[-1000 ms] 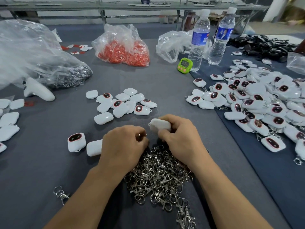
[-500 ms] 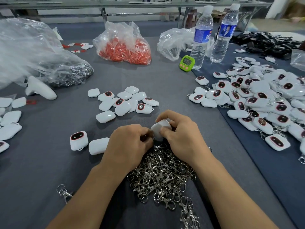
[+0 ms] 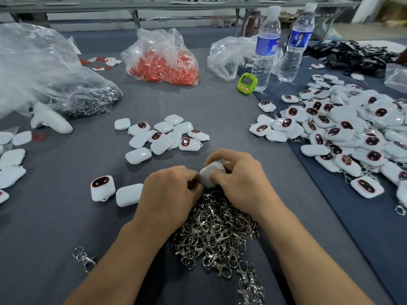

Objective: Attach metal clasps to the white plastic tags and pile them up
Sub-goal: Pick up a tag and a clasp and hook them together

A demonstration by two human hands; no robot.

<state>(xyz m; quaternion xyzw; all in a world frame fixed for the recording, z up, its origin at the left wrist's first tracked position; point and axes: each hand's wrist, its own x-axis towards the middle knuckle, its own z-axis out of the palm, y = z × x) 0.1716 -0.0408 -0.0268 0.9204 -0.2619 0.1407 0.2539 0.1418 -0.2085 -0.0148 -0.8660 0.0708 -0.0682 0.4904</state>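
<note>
Since the earlier frame, the tag (image 3: 210, 173) has tilted end-on and the hands have closed together. Right hand (image 3: 240, 181) pinches the tag just beyond the clasp pile (image 3: 215, 234). Left hand (image 3: 169, 192) pinches a clasp (image 3: 192, 183), mostly hidden. Step: hooking on. Next, probably: transfer to the heap (image 3: 352, 133) right of the pile.

Worktop is a big table (image 3: 220, 111) under grey felt. A diagonal seam on the right marks where a darker blue cloth (image 3: 363, 234) takes over. Behind it stands a long bench (image 3: 154, 5) on grey metal legs (image 3: 134, 17) with a crossbar. Pale wall (image 3: 88, 19) beyond, low down. Tan floor (image 3: 352, 29) far right, white column (image 3: 367, 7) beside it. Light flat, even, soft shadows.
</note>
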